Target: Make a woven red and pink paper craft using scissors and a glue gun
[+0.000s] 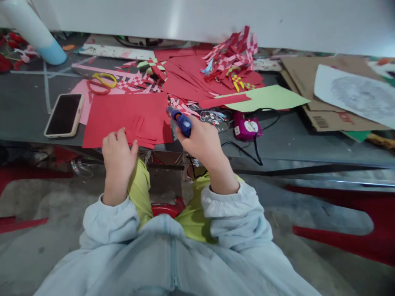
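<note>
My right hand [202, 137] is wrapped round a blue glue gun [184, 124], its nozzle pointing away from me over the right side of the red paper sheet [123, 107]. My left hand [119, 154] rests at the front edge of that sheet, thumb apart from the fingers, with nothing visibly gripped. Several narrow red paper strips [143, 137] lie on the sheet just right of my left fingertips. A black cord [242, 151] runs along the table edge from below my right hand to a purple box [247, 126].
A phone [63, 116] and scissors [103, 83] lie left. Behind are woven pink-and-red strips [234, 53], more red paper [188, 76] and a light green sheet [268, 98]. Cardboard [330, 113] with a printed sheet [358, 94] is right. A white-blue bottle [37, 35] stands back left.
</note>
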The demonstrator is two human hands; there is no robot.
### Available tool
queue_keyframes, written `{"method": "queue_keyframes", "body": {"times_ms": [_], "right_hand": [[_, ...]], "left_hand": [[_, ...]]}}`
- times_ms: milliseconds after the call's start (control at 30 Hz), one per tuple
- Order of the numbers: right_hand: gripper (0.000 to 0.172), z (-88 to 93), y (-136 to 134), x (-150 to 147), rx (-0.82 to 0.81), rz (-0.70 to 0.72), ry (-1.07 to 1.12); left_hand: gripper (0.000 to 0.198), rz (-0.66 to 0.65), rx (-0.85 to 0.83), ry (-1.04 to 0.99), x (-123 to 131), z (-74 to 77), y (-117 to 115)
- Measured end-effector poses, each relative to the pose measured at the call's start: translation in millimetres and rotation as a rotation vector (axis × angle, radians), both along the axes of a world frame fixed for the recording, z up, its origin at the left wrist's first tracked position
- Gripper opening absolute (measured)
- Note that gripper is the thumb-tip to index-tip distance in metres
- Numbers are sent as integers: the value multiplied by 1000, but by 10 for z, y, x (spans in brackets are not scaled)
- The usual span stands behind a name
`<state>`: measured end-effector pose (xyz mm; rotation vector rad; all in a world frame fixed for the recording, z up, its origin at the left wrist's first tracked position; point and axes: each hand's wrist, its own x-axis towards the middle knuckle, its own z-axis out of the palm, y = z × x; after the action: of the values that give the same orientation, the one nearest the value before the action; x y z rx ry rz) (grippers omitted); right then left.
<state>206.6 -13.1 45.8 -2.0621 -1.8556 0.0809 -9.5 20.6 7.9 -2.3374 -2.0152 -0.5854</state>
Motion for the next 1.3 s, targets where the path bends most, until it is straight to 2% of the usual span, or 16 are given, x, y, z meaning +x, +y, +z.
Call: {"method": "queue_keyframes", "body": {"times_ms": [200, 300, 400, 500, 600, 733, 800, 900, 1067, 1167, 1300], "right_hand": [[36, 67, -250, 83, -45, -107, -132], [36, 58, -397, 140, -52, -152, -151], [35, 10, -562, 221, -24, -187, -162], [33, -31, -746, 342, 36, -260, -162], [35, -30, -935, 501, 114, -391, -150], [37, 20, -1168, 722, 185, -579, -152], [37, 42, -1265, 817, 170, -641, -146], [36, 50, -1364, 942, 123, -734, -132], [38, 22, -1347, 1156, 8, -857, -166], [38, -14, -1229, 1312, -112, -859, -233], [36, -86, -1024, 1541, -247, -781, -308]], "left_hand": [[56, 28, -24, -96, -10, 96, 118], [52, 52, -1, -275, -36, 109, 200], [44, 37, -16, -559, -53, 107, 278], [43, -101, 15, -933, -16, 144, 321], [43, -264, 62, -1240, 120, 249, 306], [39, -463, -70, -1407, 434, 403, 262], [40, -567, -116, -1517, 600, 421, 270], [39, -633, -183, -1607, 795, 340, 323], [37, -550, -349, -1655, 970, 96, 375], [38, -557, -436, -1686, 1048, 14, 333], [37, -621, -527, -1701, 1133, -31, 271]]}}
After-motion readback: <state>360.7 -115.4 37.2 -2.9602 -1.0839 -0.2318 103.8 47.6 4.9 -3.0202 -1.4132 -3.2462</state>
